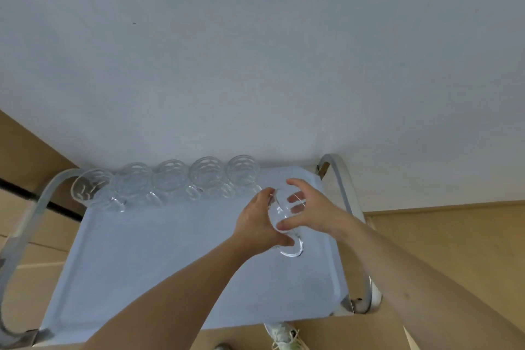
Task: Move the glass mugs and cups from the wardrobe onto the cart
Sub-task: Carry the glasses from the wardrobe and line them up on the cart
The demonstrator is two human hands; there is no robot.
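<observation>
Mugs [170, 183] lined along far edge of cart [170, 250], five in a row, upright, mouths up, handles toward viewer. Row running left to right, ending short of right far corner. Sixth mug [281, 217] held over right half of tray, just right of and nearer than row's last one. Left hand [260, 220] wrapped round its left side, thumb near handle loop. Right hand [308, 212] cupped on right side, fingers curled over rim and wall. Both hands clamped on same mug, close together, neither clearly nearer. Long axis tilted, mouth toward far right, handle pointing down and toward viewer. Whether base touches tray: cannot tell. Free spot for it lies just beyond hands, at right end of row. Likely step: setting down, righting to upright. Metal rail [352, 207] close beside right wrist; shoe [284, 335] below near edge.
</observation>
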